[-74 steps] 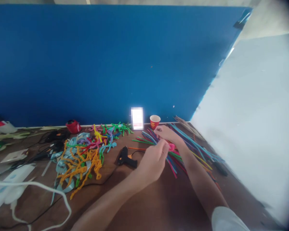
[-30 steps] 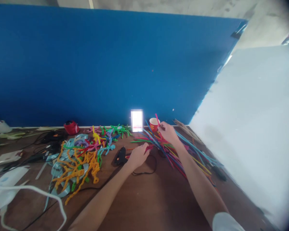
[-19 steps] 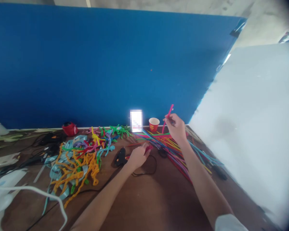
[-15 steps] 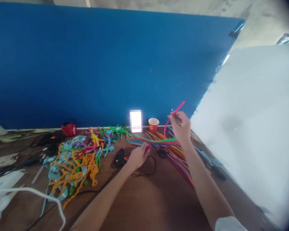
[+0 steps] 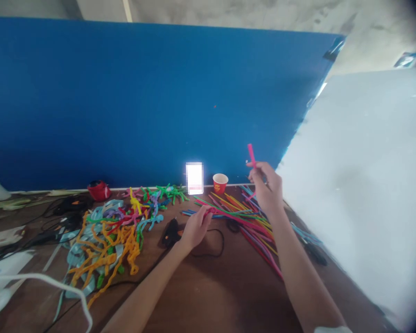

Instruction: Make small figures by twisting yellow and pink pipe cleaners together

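Observation:
My right hand is raised over the right side of the table, its fingers pinching a pink pipe cleaner whose free end sticks up above them. Lower and to the left, my left hand is closed on a pink piece of pipe cleaner at its fingertips. Whether both hands hold the same strand I cannot tell. Loose pipe cleaners in many colours lie beneath and between the hands. Just left of my left hand rests a black glue gun with an orange trigger.
Bent pipe-cleaner figures in orange, blue and green are heaped at left. At the back stand a red paper cup and a bright blurred screen. A white cable loops at front left. A blue panel closes off the back.
My right hand has shifted slightly right and down, and the pink end above it now points more upright. My left hand stays nearly in place. The view has tilted up slightly.

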The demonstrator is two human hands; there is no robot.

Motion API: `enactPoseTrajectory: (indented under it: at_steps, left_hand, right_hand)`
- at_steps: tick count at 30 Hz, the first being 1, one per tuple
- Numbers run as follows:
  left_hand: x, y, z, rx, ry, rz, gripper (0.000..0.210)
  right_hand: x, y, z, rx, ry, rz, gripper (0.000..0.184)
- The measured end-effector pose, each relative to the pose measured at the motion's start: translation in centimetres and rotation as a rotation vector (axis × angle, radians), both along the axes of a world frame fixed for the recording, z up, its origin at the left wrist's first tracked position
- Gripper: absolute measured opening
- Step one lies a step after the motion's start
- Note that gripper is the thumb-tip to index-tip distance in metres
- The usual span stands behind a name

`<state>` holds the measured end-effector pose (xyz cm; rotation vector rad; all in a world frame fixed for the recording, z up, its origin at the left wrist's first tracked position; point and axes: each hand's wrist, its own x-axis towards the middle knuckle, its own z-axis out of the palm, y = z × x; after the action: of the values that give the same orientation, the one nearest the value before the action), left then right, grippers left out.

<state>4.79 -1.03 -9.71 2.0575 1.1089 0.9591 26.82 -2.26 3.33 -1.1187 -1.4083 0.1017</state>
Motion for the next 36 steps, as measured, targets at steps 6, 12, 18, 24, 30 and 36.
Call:
enactPoseTrajectory:
  at_steps: [6, 12, 18, 24, 30, 36]
  left_hand:
    - [0.2, -1.1, 3.8, -0.060, -0.165, 0.020, 0.028]
    - [1.1, -1.1, 7.1, -0.318, -0.429, -0.041, 0.028]
    - [1.5, -0.3, 10.6, -0.489, -0.542, -0.056, 0.021]
    - [1.5, -1.0, 12.3, -0.510, -0.529, -0.180, 0.024]
    - [1.0, -1.4, 13.2, -0.428, -0.439, -0.142, 0.036]
    - [-1.7, -0.5, 14.1, -0.364, -0.519, -0.073, 0.028]
  right_hand:
    - [-1.6, -0.9, 0.2, -0.181, -0.012, 0.200, 0.024]
    - [-3.1, -2.0, 1.1, -0.221, -0.150, 0.224, 0.030]
    - [-3.0, -2.1, 1.1, -0.226, -0.208, 0.172, 0.035]
    - [-2.8, -2.5, 1.4, -0.350, -0.276, 0.241, 0.034]
    - [-3.4, -2.8, 1.7, -0.361, -0.287, 0.296, 0.029]
    - [-3.8, -2.6, 0.9, -0.402, -0.265, 0.393, 0.020]
